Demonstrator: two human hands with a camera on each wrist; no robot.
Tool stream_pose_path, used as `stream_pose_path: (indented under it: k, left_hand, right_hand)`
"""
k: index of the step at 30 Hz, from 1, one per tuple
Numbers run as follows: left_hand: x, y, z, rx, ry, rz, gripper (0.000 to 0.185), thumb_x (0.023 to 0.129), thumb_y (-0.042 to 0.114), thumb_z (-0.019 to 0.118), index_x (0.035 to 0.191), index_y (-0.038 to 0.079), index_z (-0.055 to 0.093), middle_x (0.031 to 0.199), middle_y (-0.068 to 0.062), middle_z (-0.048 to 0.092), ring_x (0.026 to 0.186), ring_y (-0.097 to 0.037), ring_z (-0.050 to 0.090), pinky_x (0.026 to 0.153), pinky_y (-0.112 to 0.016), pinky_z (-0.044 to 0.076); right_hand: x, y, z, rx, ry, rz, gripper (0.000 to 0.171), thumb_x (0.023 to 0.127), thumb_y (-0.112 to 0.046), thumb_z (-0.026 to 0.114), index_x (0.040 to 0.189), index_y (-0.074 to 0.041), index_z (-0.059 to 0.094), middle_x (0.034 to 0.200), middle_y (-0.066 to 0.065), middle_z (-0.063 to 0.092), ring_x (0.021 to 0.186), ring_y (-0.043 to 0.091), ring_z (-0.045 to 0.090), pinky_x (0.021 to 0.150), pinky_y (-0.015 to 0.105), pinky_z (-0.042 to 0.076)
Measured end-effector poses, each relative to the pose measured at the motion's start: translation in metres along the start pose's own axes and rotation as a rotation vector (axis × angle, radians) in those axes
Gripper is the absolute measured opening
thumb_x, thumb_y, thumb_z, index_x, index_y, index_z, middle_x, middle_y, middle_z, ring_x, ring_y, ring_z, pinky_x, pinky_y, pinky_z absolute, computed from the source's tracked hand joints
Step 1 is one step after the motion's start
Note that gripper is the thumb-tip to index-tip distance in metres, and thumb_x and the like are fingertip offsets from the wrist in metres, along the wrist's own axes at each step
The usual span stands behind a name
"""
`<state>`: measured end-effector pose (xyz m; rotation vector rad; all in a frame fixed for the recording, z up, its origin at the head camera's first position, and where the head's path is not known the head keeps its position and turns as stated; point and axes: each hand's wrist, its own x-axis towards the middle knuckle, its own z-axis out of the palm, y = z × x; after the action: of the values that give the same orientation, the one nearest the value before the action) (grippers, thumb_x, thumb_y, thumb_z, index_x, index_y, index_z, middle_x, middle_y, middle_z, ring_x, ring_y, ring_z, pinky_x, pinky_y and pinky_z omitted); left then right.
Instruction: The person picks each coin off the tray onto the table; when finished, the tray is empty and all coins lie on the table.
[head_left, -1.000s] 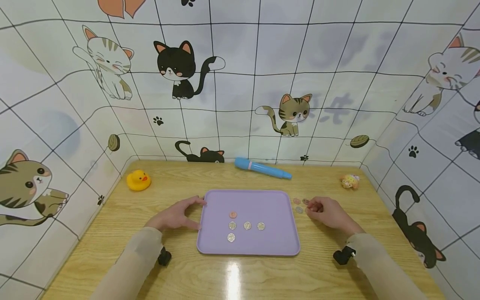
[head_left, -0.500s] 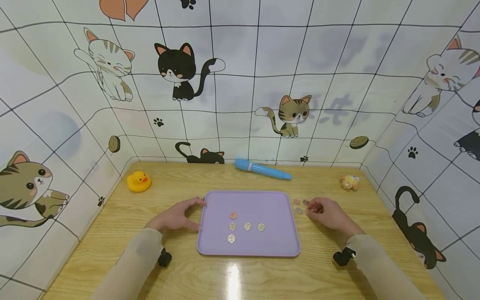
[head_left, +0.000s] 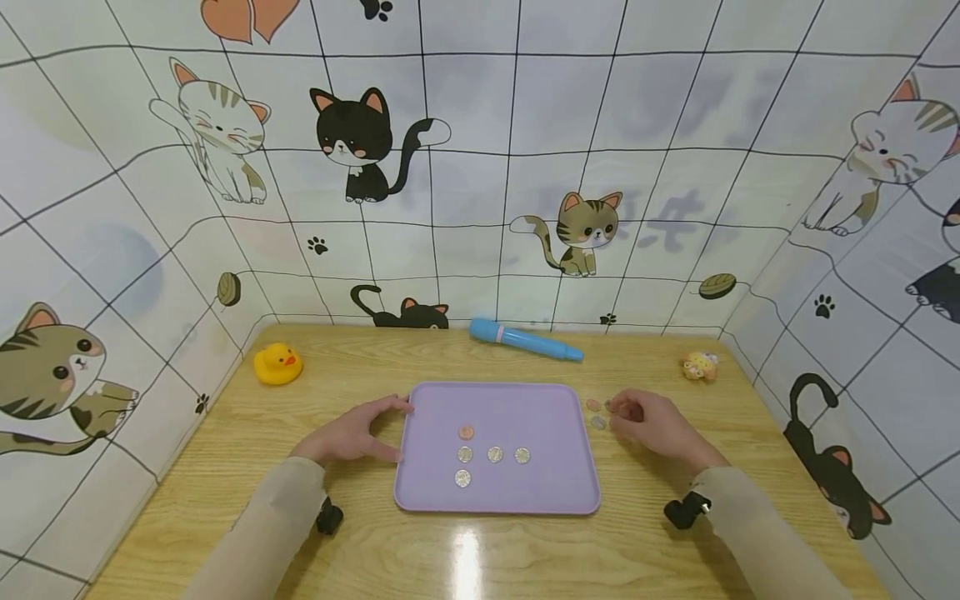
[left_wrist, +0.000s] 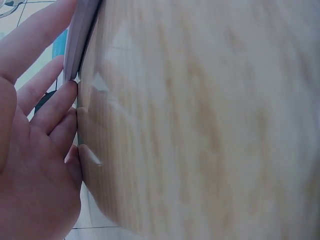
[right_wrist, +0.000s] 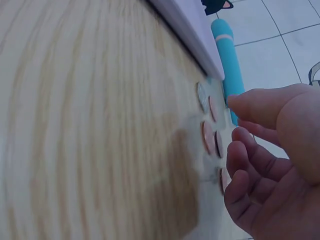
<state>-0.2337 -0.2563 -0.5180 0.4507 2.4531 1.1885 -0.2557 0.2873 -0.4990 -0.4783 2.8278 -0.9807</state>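
Observation:
A lilac tray (head_left: pixel 540 483) lies on the table, carrying a copper-coloured coin (head_left: pixel 466 432) and several silvery coins, one of them a lower-left coin (head_left: pixel 462 478). At the tray's left edge, my left hand (head_left: pixel 352 432) touches the rim with fingers and thumb spread apart. To the right of the tray, my right hand (head_left: pixel 654 423) hovers low beside several loose coins, its fingers loosely bent. Among these are a silvery coin (right_wrist: pixel 202 97) and a copper-coloured coin (right_wrist: pixel 207 137). No coin shows between thumb and fingers in the right wrist view; the palm side is partly hidden in the head view.
A blue marker-like stick (head_left: pixel 527 339) lies behind the tray. A yellow rubber duck (head_left: pixel 277 364) stands at the back left, and a small tan figurine (head_left: pixel 700 366) at the back right. Cat-print walls (head_left: pixel 472 192) enclose the wooden table (head_left: pixel 390 550).
My right hand has shifted slightly away from me, and its fingers have moved over the rear-right coin. The left hand and the tray stay in place.

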Motion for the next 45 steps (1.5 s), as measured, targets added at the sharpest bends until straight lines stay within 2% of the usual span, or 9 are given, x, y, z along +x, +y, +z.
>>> stream_pose_path:
  k: [7, 12, 18, 28, 35, 45]
  left_hand:
    - [-0.001, -0.001, 0.000, 0.009, 0.001, -0.001, 0.073, 0.078, 0.034, 0.094, 0.142, 0.031, 0.059, 0.171, -0.011, 0.033, 0.159, -0.041, 0.022, 0.127, -0.068, 0.013]
    - [0.000, -0.001, 0.000, 0.000, -0.003, -0.009, 0.073, 0.077, 0.034, 0.095, 0.141, 0.033, 0.059, 0.171, -0.010, 0.033, 0.159, -0.040, 0.022, 0.127, -0.067, 0.013]
    - [0.000, 0.000, 0.000, -0.005, -0.005, -0.003, 0.072, 0.077, 0.035, 0.095, 0.140, 0.033, 0.060, 0.171, -0.008, 0.033, 0.159, -0.040, 0.021, 0.127, -0.067, 0.012]
    - [-0.001, 0.000, 0.000, 0.005, -0.005, -0.002, 0.074, 0.078, 0.034, 0.094, 0.143, 0.031, 0.059, 0.172, -0.010, 0.031, 0.159, -0.041, 0.020, 0.127, -0.068, 0.012]
    - [0.000, 0.000, 0.000, 0.004, -0.009, -0.016, 0.074, 0.078, 0.034, 0.095, 0.143, 0.031, 0.059, 0.172, -0.008, 0.030, 0.160, -0.039, 0.019, 0.128, -0.066, 0.012]
    - [0.002, -0.003, 0.000, 0.001, -0.007, 0.007, 0.073, 0.077, 0.035, 0.095, 0.141, 0.033, 0.059, 0.172, -0.009, 0.031, 0.160, -0.040, 0.020, 0.127, -0.067, 0.013]
  right_hand:
    - [0.011, -0.024, 0.005, 0.054, 0.014, -0.082, 0.017, 0.101, -0.020, 0.072, 0.114, -0.008, 0.071, 0.091, 0.000, 0.068, 0.081, 0.017, 0.060, 0.064, 0.027, 0.051]
    - [0.022, -0.041, 0.012, 0.073, -0.025, -0.174, 0.018, 0.099, -0.013, 0.072, 0.115, -0.004, 0.072, 0.093, -0.001, 0.068, 0.082, 0.015, 0.061, 0.066, 0.027, 0.053]
    - [0.034, -0.058, 0.023, 0.059, -0.079, -0.236, 0.020, 0.098, -0.012, 0.073, 0.115, -0.003, 0.073, 0.095, -0.002, 0.069, 0.084, 0.013, 0.061, 0.068, 0.026, 0.054]
    - [0.051, -0.089, 0.040, 0.043, -0.230, -0.299, 0.026, 0.098, -0.017, 0.074, 0.122, -0.006, 0.071, 0.101, -0.001, 0.070, 0.091, 0.014, 0.064, 0.078, 0.029, 0.057]
    - [0.061, -0.112, 0.057, 0.027, -0.282, -0.338, 0.024, 0.097, -0.018, 0.075, 0.119, -0.010, 0.073, 0.103, -0.003, 0.072, 0.093, 0.013, 0.067, 0.080, 0.030, 0.057]
    - [0.075, -0.135, 0.084, -0.018, -0.352, -0.366, 0.020, 0.096, -0.018, 0.076, 0.116, -0.013, 0.074, 0.102, -0.005, 0.070, 0.093, 0.012, 0.063, 0.085, 0.032, 0.055]
